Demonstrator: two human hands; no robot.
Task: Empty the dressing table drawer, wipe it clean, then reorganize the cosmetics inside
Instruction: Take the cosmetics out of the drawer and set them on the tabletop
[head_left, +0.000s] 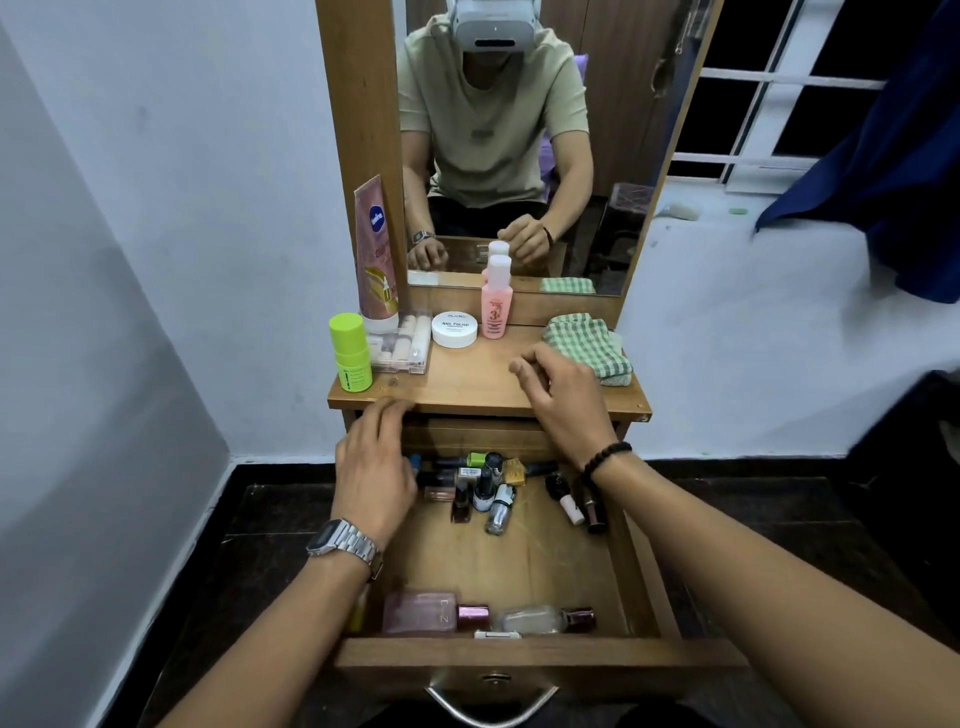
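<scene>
The wooden drawer (530, 657) is pulled out below the dressing table top (483, 384). Several nail polish bottles (488, 488) lie in a heap at its back; two perfume bottles (423, 613) (540, 619) lie along its front. My left hand (376, 467) hovers over the drawer's back left, fingers loosely curled, holding nothing. My right hand (563, 397) hangs above the table top's front edge, fingers relaxed and empty. On the top stand a green bottle (352, 352), a pink tube (375, 249), a clear case (400, 340), a white jar (454, 328) and a pink bottle (497, 299).
A folded green checked cloth (589, 345) lies at the top's right, just beyond my right hand. A mirror (519, 140) rises behind the table. White walls flank both sides; dark floor lies below. A metal handle (491, 701) hangs on the drawer front.
</scene>
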